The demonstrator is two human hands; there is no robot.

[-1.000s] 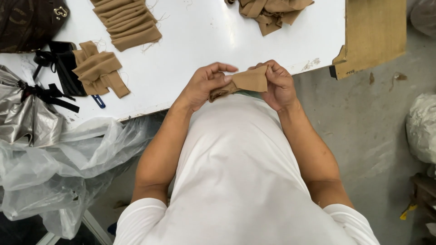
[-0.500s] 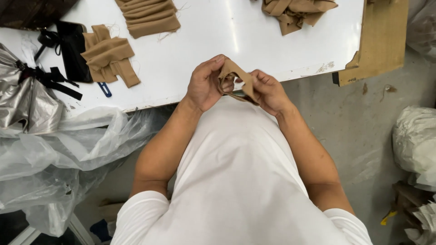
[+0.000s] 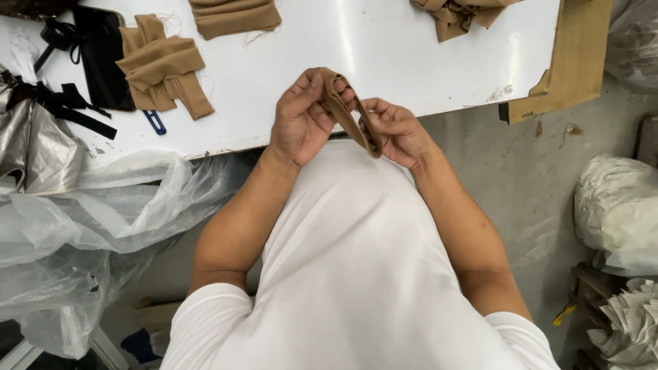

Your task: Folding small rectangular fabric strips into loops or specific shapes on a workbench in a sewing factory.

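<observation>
Tan fabric strip [image 3: 349, 113] — held between both hands just over the near edge of the white table [image 3: 384, 48], in front of the white shirt [image 3: 356, 274]. Upper end pinched under thumb and fingers of left hand [image 3: 298, 123]; lower end gripped by closed fingers of right hand [image 3: 397, 130]. Long axis slanted, upper left down to lower right. On table beyond: crossed tan fabric pieces [image 3: 161, 68], folded tan stack [image 3: 233, 15], crumpled tan heap [image 3: 459, 14] — clear plastic sheeting [image 3: 89, 226] at left.

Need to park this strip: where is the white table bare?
Bare white table lies between the folded tan fabric stack and the crumpled tan fabric heap, above both hands. Crowded at left: crossed tan fabric strips, black flat case.
</observation>
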